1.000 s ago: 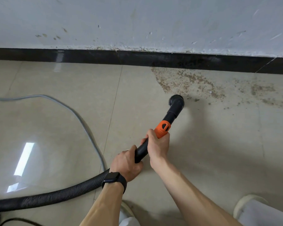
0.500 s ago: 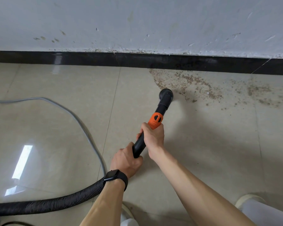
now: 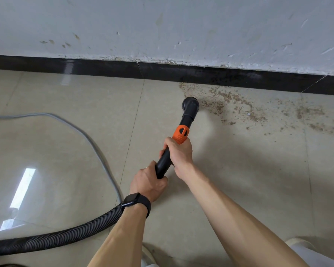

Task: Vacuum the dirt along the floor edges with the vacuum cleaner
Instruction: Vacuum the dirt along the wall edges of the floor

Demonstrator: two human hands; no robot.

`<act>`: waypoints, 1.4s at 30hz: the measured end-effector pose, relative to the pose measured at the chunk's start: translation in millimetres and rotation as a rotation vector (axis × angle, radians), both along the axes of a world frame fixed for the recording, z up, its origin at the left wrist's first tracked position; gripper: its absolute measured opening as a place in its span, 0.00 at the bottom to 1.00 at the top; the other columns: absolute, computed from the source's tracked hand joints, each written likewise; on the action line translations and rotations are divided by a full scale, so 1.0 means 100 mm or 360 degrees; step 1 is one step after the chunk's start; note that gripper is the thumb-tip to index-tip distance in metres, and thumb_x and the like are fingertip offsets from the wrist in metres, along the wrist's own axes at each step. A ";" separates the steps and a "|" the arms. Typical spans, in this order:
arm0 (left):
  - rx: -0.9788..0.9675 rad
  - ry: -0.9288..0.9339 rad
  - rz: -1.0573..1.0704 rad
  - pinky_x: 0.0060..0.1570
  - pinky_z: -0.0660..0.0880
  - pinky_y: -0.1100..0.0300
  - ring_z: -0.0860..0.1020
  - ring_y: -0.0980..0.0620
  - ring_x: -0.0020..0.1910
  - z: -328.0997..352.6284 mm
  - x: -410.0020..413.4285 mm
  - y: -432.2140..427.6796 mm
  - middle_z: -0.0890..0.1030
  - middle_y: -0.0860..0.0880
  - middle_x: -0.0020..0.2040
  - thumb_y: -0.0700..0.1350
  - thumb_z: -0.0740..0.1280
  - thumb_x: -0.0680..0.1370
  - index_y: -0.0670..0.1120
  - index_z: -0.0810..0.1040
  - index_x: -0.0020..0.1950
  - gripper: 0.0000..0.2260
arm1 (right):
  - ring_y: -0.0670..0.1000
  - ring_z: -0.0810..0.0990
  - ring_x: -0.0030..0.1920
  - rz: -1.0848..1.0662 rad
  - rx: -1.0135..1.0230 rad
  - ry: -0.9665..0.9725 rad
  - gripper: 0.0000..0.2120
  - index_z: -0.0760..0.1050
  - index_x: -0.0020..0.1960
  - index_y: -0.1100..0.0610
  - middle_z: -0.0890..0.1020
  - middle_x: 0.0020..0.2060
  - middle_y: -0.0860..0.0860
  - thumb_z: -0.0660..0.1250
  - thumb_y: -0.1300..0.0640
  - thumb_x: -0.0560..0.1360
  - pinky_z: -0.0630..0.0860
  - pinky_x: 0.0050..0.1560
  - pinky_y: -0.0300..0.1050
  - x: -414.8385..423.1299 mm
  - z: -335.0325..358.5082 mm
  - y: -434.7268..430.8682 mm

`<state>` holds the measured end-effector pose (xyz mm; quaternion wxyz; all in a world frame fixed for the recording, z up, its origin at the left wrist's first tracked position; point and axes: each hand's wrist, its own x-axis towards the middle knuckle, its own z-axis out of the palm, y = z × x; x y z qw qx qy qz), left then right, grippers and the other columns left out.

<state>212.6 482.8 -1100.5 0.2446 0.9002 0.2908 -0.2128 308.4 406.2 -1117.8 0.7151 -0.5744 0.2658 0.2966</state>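
The left hand point(image 3: 148, 183) grips the black vacuum wand point(image 3: 163, 163) low, near the ribbed hose point(image 3: 66, 236). The right hand point(image 3: 179, 153) wraps it just below the orange collar point(image 3: 181, 134). The nozzle point(image 3: 190, 105) sits at the left edge of the dirt point(image 3: 229, 104) along the black skirting point(image 3: 104, 67).

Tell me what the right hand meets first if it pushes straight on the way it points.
The right hand grips the wand, so the nozzle leads: dirt patch first, then probably the black skirting.
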 end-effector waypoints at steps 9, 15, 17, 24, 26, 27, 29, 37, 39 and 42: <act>-0.0001 -0.0032 0.0000 0.34 0.71 0.56 0.77 0.44 0.36 -0.03 0.18 0.08 0.77 0.49 0.37 0.48 0.66 0.73 0.49 0.70 0.48 0.08 | 0.56 0.79 0.28 0.0072 0.0034 -0.0036 0.10 0.71 0.49 0.60 0.76 0.30 0.55 0.66 0.66 0.70 0.80 0.35 0.49 0.22 0.00 0.07; -0.0001 -0.0037 0.0043 0.33 0.68 0.57 0.75 0.43 0.36 -0.05 0.34 0.14 0.76 0.49 0.36 0.47 0.67 0.72 0.49 0.69 0.47 0.08 | 0.56 0.79 0.28 0.0117 0.0023 -0.0039 0.11 0.71 0.50 0.60 0.76 0.29 0.54 0.66 0.66 0.69 0.79 0.35 0.48 0.41 -0.01 0.16; -0.0003 -0.0043 0.0059 0.33 0.69 0.56 0.76 0.42 0.36 -0.06 0.39 0.17 0.76 0.48 0.36 0.47 0.67 0.72 0.48 0.69 0.47 0.08 | 0.57 0.79 0.28 0.0130 0.0021 -0.0047 0.11 0.70 0.49 0.60 0.76 0.28 0.54 0.66 0.66 0.68 0.79 0.35 0.49 0.46 -0.02 0.19; -0.0028 -0.0072 0.0116 0.35 0.75 0.54 0.78 0.43 0.36 -0.14 0.52 0.26 0.76 0.48 0.36 0.46 0.67 0.72 0.48 0.70 0.47 0.08 | 0.56 0.79 0.27 0.0171 0.0029 -0.0080 0.11 0.71 0.50 0.60 0.76 0.28 0.54 0.66 0.66 0.68 0.81 0.35 0.50 0.63 -0.06 0.31; -0.0023 -0.0080 0.0141 0.35 0.75 0.54 0.78 0.43 0.36 -0.16 0.54 0.29 0.77 0.48 0.36 0.47 0.67 0.72 0.48 0.71 0.48 0.08 | 0.55 0.79 0.28 0.0214 0.0032 -0.0070 0.10 0.71 0.50 0.60 0.76 0.29 0.54 0.66 0.67 0.69 0.80 0.34 0.49 0.66 -0.04 0.35; -0.0028 -0.0089 0.0159 0.35 0.75 0.54 0.78 0.43 0.36 -0.16 0.55 0.30 0.77 0.48 0.36 0.46 0.67 0.72 0.48 0.71 0.48 0.08 | 0.55 0.79 0.28 0.0242 0.0041 -0.0058 0.10 0.71 0.50 0.60 0.76 0.29 0.55 0.66 0.67 0.69 0.80 0.34 0.49 0.68 -0.03 0.38; -0.0039 -0.0113 0.0198 0.35 0.74 0.55 0.78 0.42 0.37 -0.15 0.56 0.33 0.77 0.47 0.37 0.46 0.68 0.72 0.47 0.72 0.49 0.09 | 0.55 0.79 0.28 0.0315 0.0057 -0.0037 0.09 0.72 0.48 0.60 0.76 0.30 0.56 0.65 0.67 0.69 0.81 0.34 0.49 0.73 -0.01 0.45; -0.0011 -0.0154 0.0099 0.33 0.74 0.54 0.77 0.44 0.34 -0.04 0.43 0.43 0.77 0.47 0.35 0.45 0.68 0.72 0.47 0.72 0.46 0.07 | 0.55 0.82 0.30 0.0354 0.0097 0.0007 0.10 0.73 0.49 0.60 0.78 0.31 0.56 0.67 0.66 0.69 0.82 0.37 0.49 0.62 0.01 0.47; -0.0017 -0.0120 0.0025 0.34 0.76 0.53 0.77 0.45 0.34 -0.01 0.31 0.38 0.78 0.48 0.35 0.46 0.69 0.71 0.48 0.72 0.46 0.07 | 0.55 0.83 0.31 0.0277 0.0104 0.0030 0.11 0.72 0.50 0.60 0.78 0.32 0.55 0.67 0.66 0.68 0.83 0.38 0.51 0.47 0.02 0.37; -0.0021 -0.0036 -0.0165 0.36 0.78 0.53 0.78 0.46 0.35 0.01 0.11 0.29 0.78 0.50 0.35 0.48 0.68 0.71 0.50 0.72 0.47 0.08 | 0.55 0.81 0.30 0.0080 0.0073 0.0070 0.08 0.71 0.46 0.60 0.78 0.30 0.54 0.67 0.66 0.70 0.81 0.38 0.51 0.16 0.03 0.13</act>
